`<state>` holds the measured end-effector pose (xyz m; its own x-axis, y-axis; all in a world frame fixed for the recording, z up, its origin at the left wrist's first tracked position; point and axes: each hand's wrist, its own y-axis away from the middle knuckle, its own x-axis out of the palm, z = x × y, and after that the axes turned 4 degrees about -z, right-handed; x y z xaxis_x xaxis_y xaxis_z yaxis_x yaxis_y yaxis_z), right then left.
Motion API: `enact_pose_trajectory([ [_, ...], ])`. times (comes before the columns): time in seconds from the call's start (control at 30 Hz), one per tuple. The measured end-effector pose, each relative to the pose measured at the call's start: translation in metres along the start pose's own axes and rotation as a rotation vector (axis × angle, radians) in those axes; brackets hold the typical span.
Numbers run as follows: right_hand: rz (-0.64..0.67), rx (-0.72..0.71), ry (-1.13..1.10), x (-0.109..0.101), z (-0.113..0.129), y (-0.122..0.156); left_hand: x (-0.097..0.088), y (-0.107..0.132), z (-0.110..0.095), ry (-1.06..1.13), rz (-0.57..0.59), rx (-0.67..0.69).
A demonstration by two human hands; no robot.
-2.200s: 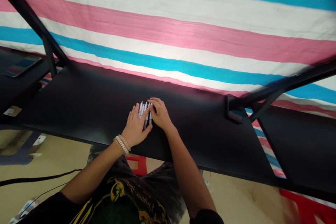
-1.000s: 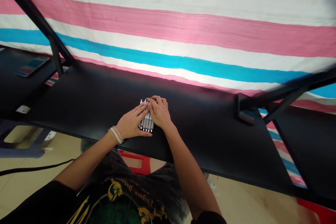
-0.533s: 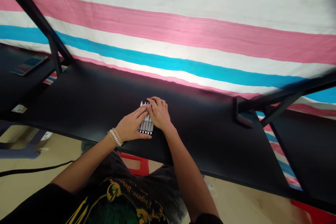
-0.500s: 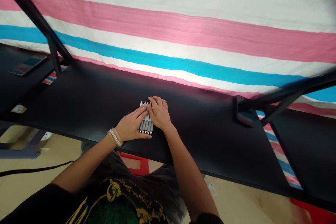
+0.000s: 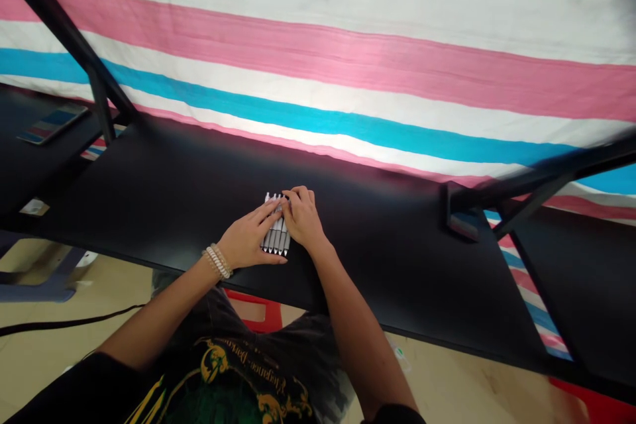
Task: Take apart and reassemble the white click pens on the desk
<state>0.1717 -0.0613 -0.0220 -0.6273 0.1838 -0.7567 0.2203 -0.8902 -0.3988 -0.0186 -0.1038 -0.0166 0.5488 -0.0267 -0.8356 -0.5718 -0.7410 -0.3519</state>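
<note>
Black matte surface across the middle of the view, with a group of white pens lying flat near its front long edge, roughly midway along that edge. Pens side by side, parallel and touching each other, dark tips toward the front edge, pale ends toward the back edge. Exact number hard to tell, because of the fingers over them.

Left hand low and flat, fingers a little spread and stretched sideways over the middle of the pens, with pale beaded bracelets around the wrist. Right hand on the upper part of the pens, fingers curved down over them, fingertips just beside the fingers of the other hand. Both hands in contact with the pens from above, without any clear pinch; pressing or only resting, not possible to tell from this view.

Below the forearms, a dark T-shirt with yellow print. Beyond the back edge, a large striped cloth in pink, white and blue. Black metal bars at the left side, and another at the right. On a black panel near the left corner, a flat rectangular object. Past the front edge, a beige floor with a black cable and a red plastic object.
</note>
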Motion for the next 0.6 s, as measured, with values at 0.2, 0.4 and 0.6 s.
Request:
enact_pose_trajectory([
  [0.2,-0.053,0.044,-0.108,-0.003,-0.002,0.0,0.0,0.001,0.002,-0.03,0.01,0.021],
  [0.4,-0.102,0.119,-0.161,-0.02,-0.012,-0.001,-0.001,0.002,0.003,0.0,0.004,0.026],
  [0.6,0.029,0.31,-0.137,-0.045,-0.006,0.022,-0.011,0.001,0.005,0.203,-0.056,-0.084],
])
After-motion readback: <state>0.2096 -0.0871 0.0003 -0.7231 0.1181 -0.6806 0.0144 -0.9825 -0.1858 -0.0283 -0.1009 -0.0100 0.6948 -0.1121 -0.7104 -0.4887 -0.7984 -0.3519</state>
